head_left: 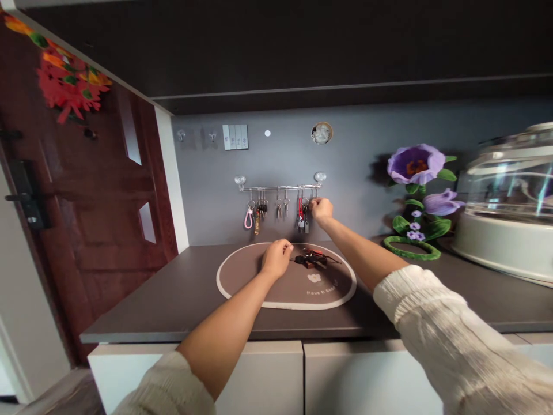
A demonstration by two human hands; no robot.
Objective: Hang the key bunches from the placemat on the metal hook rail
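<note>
My right hand (322,211) reaches to the right end of a clear hook rail (279,188) on the grey wall. Its fingers are pinched at the last hook, and what they hold is hidden. Left of it hang several bunches of keys (279,208), one with a red strap (300,207), one with a pink loop (248,218). Over the brown oval mat (242,282), my left hand (277,258) has its fingertips closed together; I cannot make out anything in them. Just right of those fingertips, a dark and reddish-brown bundle with thin cords (314,259) lies on the mat.
A purple plush flower (417,167) with a green ring base and a clear-topped white appliance (510,213) stand on the right. Overhead is a dark shelf (276,52). A reddish door (108,230) is at left. Wall switches (235,137) sit above the rail.
</note>
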